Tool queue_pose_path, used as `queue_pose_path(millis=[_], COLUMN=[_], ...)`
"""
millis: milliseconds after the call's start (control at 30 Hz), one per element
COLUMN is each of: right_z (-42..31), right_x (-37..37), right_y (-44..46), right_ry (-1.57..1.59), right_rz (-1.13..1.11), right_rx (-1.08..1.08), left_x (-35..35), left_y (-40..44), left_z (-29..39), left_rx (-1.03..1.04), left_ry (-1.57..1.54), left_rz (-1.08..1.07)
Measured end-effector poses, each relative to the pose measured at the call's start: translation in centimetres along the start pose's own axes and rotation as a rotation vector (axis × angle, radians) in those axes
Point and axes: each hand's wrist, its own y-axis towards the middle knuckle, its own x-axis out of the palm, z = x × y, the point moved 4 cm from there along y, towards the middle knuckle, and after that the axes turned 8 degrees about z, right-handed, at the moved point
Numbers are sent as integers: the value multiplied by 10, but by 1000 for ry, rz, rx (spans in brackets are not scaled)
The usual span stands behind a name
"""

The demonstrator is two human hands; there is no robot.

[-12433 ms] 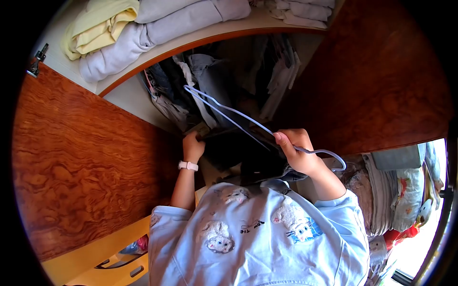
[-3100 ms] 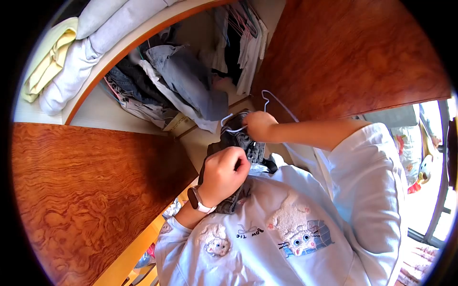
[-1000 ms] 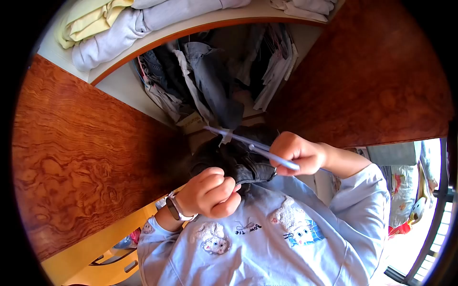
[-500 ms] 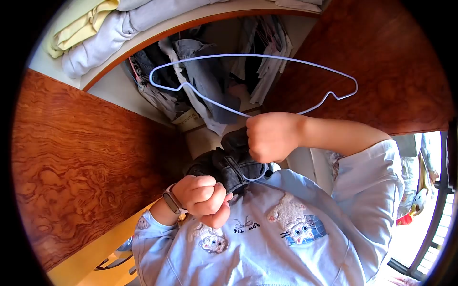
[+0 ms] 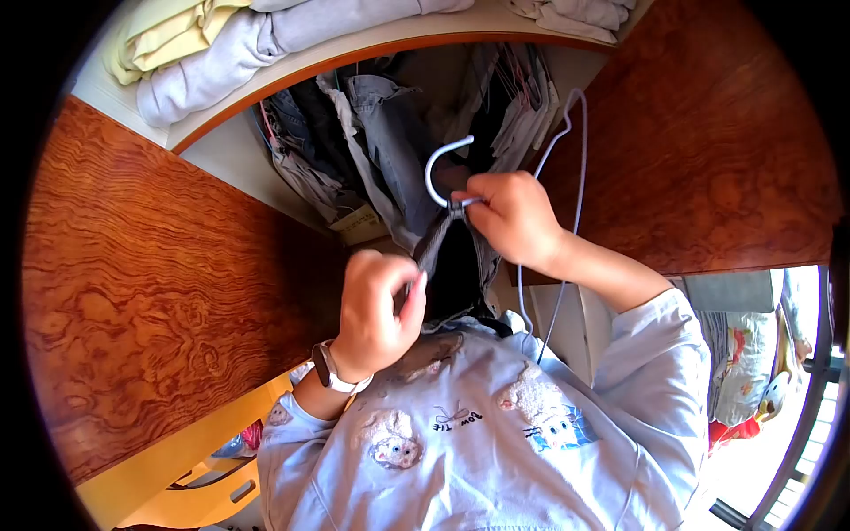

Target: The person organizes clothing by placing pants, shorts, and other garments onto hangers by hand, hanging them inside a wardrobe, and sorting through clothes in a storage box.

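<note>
My right hand is closed around the pale lilac clothes hanger close to its hook. The hook points up and left, while the hanger's long frame hangs to the right of the hand. A piece of the dark grey jeans meets the wire right by my right fingertips. Below, the waist gapes and shows a black inside. My left hand, wearing a watch, is curled at the left edge of the waistband and seems to pinch it; slight blur hides the fingertips.
In front is an open wardrobe with hanging trousers and other clothes. Folded clothes lie on the curved shelf above. Wooden doors flank both sides. A yellow chair stands at lower left.
The hanger has swung from lying wide across the front to hanging steeply at the right, its hook now up. Both hands have risen, lifting the jeans' waist, which now gapes.
</note>
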Motion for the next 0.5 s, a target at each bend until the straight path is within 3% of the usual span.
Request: queue_pose_path(millis=[33,100,167,233,300,367,433,500], right_z=[1,10,22,25,25,36,54,64], right_x=[-2,-4,-7,-8,-11,-16,-19,-25], right_y=[2,5,6,4,2,0,5,15], right_ry=[-1,-12,94,363,360,254,348,161], right_rz=[5,-22,-23,-236,-215,20,306,496], right_rx=[-2,113,148,173,166,252,449,512], left_x=[3,9,10,7,3,6,15,20], left_y=[0,1,-12,-24,-32,-47,-50,-44], left_z=[-5,-17,-32,-47,-55,-68,-62,-53], left_rx=[-158,-126,-200,-356,-412,-409,-453,-381], left_ry=[62,282,323,375,425,298,173,169], left_rz=[13,-61,-99,-107,-76,-154,-198,-252])
